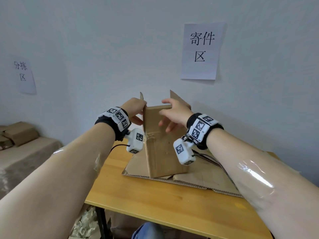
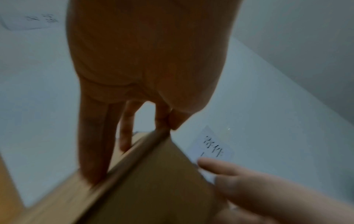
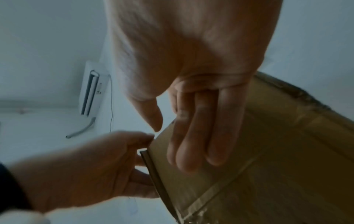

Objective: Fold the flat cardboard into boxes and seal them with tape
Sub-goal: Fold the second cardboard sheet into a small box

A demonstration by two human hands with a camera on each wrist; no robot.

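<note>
A: Where does the cardboard box (image 1: 162, 144) stand?

B: Upright on a flat sheet of cardboard (image 1: 203, 176) that lies on the wooden table (image 1: 155, 200), near the wall. Its top flaps are up and unsealed, one at the left and one at the back right.

A: What is the left hand (image 1: 133, 111) doing?

B: It is at the left flap. The left wrist view shows its fingers (image 2: 91, 136) stretched long down the outer face of that flap, with the thumb (image 2: 178, 119) at the flap's top edge on the other side. So the flap sits between thumb and fingers, held lightly rather than clenched.

A: And the right hand (image 1: 174, 116)?

B: It is at the top of the box, just beside the left hand. The right wrist view shows its fingers (image 3: 201, 136) straight and close together, lying flat on a cardboard panel, thumb apart. They wrap around nothing.

A: Anything else around?

B: Two paper signs on the wall, one large sign (image 1: 202, 50) above the box and a smaller sign (image 1: 24, 75) far left. More folded cardboard lies in a pile (image 1: 15, 133) on a covered surface at the left. Both wrists carry black bands with white marker blocks.
</note>
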